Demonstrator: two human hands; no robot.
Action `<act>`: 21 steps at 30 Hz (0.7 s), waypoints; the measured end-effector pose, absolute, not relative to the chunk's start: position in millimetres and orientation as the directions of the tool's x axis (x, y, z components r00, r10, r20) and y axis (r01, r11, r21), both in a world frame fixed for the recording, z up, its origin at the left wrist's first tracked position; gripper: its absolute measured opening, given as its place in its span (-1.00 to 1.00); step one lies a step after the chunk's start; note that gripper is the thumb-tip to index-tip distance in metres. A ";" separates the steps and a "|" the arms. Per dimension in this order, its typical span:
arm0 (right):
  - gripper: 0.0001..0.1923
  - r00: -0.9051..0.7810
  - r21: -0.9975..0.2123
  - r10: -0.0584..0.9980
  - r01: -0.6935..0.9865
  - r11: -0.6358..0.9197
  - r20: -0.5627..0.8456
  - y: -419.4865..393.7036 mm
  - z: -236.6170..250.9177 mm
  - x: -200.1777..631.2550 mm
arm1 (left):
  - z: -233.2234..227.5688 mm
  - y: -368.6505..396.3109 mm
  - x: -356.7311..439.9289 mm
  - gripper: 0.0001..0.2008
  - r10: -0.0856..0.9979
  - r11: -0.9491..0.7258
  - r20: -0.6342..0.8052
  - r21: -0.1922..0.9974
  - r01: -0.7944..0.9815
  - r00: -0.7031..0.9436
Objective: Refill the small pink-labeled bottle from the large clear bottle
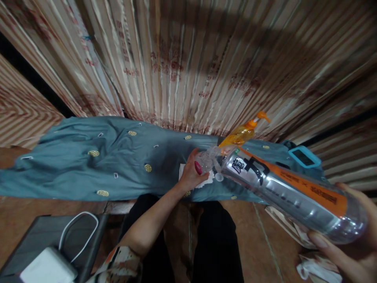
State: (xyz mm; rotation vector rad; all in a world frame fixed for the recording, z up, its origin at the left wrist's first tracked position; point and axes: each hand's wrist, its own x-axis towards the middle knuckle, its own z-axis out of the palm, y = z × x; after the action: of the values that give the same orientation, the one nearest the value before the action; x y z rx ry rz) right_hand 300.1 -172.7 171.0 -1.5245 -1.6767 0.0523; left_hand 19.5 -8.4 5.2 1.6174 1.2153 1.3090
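Note:
My right hand (353, 232) is wrapped around the base of a large clear plastic bottle (282, 188) with a silver and orange label. The bottle is tipped, its narrow end pointing left and down. At that end, my left hand (190, 173) is closed around a small clear bottle (204, 162) with a pink mark on it. The two mouths meet or nearly meet; blur hides the exact contact. Below the small bottle lies a white tissue (206, 182), and beside it a small whitish round cap (218, 177).
Behind the large bottle stands an orange pump bottle (240, 133). A light-blue framed device (304, 156) lies at the right of the cloth-covered table (123, 157). A white charger with cable (48, 267) rests on a dark surface at lower left. Striped curtains (182, 70) hang behind.

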 end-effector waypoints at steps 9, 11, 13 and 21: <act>0.05 0.175 -0.593 0.794 0.760 0.268 0.583 -172.8 161.5 308.9 | 7.9 -8.1 15.5 0.03 0.957 -0.290 0.284 0.937 0.195 0.058; 0.03 0.152 -0.572 0.783 0.766 0.292 0.603 -173.2 160.4 308.9 | 9.4 -8.4 14.6 0.04 0.959 -0.284 0.277 0.940 0.192 0.060; 0.02 0.149 -0.563 0.779 0.774 0.291 0.609 -174.3 159.1 308.7 | 10.4 -8.6 14.2 0.04 0.961 -0.277 0.272 0.941 0.196 0.055; 0.04 0.150 -0.562 0.780 0.775 0.289 0.608 -175.5 156.0 310.6 | 10.4 -8.2 14.2 0.05 0.962 -0.274 0.267 0.940 0.205 0.061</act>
State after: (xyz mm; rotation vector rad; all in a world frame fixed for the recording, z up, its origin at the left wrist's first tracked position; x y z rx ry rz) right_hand 310.6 -175.5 156.0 -1.4615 -1.5989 0.0072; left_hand 14.2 -8.2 10.4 1.5903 1.1983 1.2770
